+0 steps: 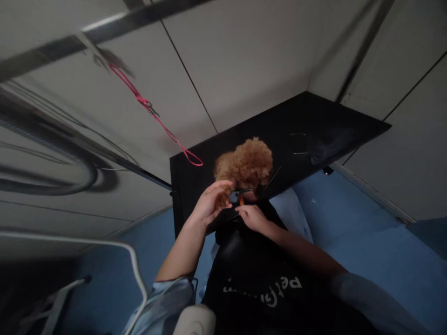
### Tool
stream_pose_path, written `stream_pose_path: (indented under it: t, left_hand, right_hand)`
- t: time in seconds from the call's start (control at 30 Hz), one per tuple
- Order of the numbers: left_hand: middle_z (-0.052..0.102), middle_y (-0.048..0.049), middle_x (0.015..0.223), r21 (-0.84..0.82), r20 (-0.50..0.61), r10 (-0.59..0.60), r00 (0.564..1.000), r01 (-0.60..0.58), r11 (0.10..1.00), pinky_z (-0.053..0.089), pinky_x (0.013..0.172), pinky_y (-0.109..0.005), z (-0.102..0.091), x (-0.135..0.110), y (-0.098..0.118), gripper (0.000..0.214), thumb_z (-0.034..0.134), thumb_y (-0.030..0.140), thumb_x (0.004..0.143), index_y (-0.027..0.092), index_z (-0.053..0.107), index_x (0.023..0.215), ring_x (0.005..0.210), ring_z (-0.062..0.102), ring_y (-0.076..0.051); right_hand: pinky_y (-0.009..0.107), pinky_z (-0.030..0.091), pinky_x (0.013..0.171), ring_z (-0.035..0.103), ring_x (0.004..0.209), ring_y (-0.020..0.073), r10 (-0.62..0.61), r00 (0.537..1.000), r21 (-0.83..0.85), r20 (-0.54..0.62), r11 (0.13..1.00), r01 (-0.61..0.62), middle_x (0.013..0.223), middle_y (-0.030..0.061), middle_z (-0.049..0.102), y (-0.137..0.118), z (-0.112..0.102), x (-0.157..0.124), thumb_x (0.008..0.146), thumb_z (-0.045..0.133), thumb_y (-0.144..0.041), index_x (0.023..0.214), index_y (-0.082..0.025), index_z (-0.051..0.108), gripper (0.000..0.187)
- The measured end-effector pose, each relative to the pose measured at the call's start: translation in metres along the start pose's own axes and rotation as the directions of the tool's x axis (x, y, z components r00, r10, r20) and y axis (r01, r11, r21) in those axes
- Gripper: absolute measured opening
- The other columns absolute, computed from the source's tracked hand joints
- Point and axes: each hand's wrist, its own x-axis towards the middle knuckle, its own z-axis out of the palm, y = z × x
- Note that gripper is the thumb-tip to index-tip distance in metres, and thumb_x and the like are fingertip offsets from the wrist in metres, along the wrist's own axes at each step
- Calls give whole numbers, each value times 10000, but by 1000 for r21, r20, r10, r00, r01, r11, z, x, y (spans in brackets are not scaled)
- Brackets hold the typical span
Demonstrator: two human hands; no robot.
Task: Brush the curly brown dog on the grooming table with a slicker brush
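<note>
A curly brown dog (pixel 249 160) is on the black table top (pixel 206 160), close to its near edge. My left hand (pixel 214 197) is beside the dog, its fingers curled around a tuft of brown curly fur, probably the dog's leg. In my right hand (pixel 253 217) is a slicker brush (pixel 241 199) with an orange handle, its flat head close against the dog's near side. The two hands are a short way apart, and the brush lies between them. A thin, narrow tool (pixel 273 178) lies to the right of the dog.
A pink looped leash (pixel 171 135) hangs from a metal bar (pixel 115 25) to the dog's left. On the table's right part are a dark, hazy item (pixel 328 144) and a thin-edged object (pixel 299 143). A grey hose (pixel 80 179) and a white tube (pixel 134 260) are at left.
</note>
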Motion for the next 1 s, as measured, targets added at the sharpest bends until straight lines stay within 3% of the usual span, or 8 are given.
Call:
stream_pose_path:
  t: [0.07, 0.2, 0.37, 0.53, 0.63, 0.77, 0.9, 1.0]
  left_hand:
    - [594, 20, 643, 35, 32, -17, 999, 16, 999, 491, 436, -223, 0, -2, 9, 232, 603, 207, 632, 154, 619, 857, 414, 524, -77]
    - [581, 23, 580, 46, 145, 13, 989, -20, 999, 493, 430, -231, -1, -6, 22, 190, 619, 234, 624, 153, 595, 795, 396, 529, -88]
    - [646, 6, 702, 7, 273, 157, 949, -165, 986, 556, 646, -279, -2, -12, 36, 406, 733, 163, 543, 168, 565, 914, 607, 660, -136]
    - [661, -14, 704, 244, 305, 266, 914, -345, 906, 501, 530, -220, -2, -18, 56, 463, 770, 248, 622, 158, 516, 999, 581, 655, -140]
    - [665, -36, 687, 356, 322, 271, 907, -381, 853, 468, 476, -208, -2, -25, 69, 430, 748, 333, 665, 141, 521, 975, 548, 641, -143]
    - [690, -65, 758, 433, 374, 256, 891, -412, 801, 492, 564, -232, -6, -32, 83, 430, 766, 271, 635, 138, 549, 982, 626, 652, -153]
    - [599, -3, 562, 661, 305, 432, 849, -515, 546, 401, 489, -217, -16, -32, 97, 176, 608, 300, 771, 149, 624, 859, 485, 539, -120]
    - [597, -9, 610, 809, 268, 651, 710, -533, 248, 408, 568, -236, -23, -33, 109, 163, 577, 276, 784, 175, 675, 866, 547, 522, -133]
  right_hand:
    - [288, 519, 730, 676, 727, 178, -17, 999, 87, 41, 996, 14, 780, 34, 728, 1, 8, -1, 837, 461, -132, 964, -217, 728, 308]
    - [315, 483, 877, 648, 955, 190, -265, 964, 98, -34, 959, 267, 1018, 27, 712, -2, 5, 7, 830, 493, -161, 974, -263, 720, 288]
    - [263, 509, 600, 620, 572, 126, -43, 999, 235, 14, 971, 39, 768, 33, 696, -6, 3, 9, 848, 421, -157, 918, -180, 674, 264]
    - [316, 490, 763, 643, 796, 174, -256, 940, 196, -227, 933, 302, 860, 43, 677, -26, -7, 20, 854, 465, -213, 971, -204, 546, 143]
    - [340, 492, 768, 644, 819, 187, -196, 921, 249, -336, 925, 287, 880, 59, 678, -37, -10, 27, 855, 442, -219, 1039, -195, 463, 187]
    - [323, 506, 720, 654, 748, 182, -221, 919, 302, -326, 897, 323, 823, 44, 690, -52, -10, 29, 850, 499, -279, 1034, -210, 482, 197]
    - [325, 519, 753, 664, 816, 193, -228, 903, 401, -365, 837, 373, 894, 68, 696, -65, -13, 50, 808, 549, -299, 958, -190, 565, 186]
    - [303, 525, 620, 645, 655, 175, -111, 966, 505, -233, 835, 218, 752, 51, 679, -72, -8, 62, 801, 526, -314, 818, -169, 589, 159]
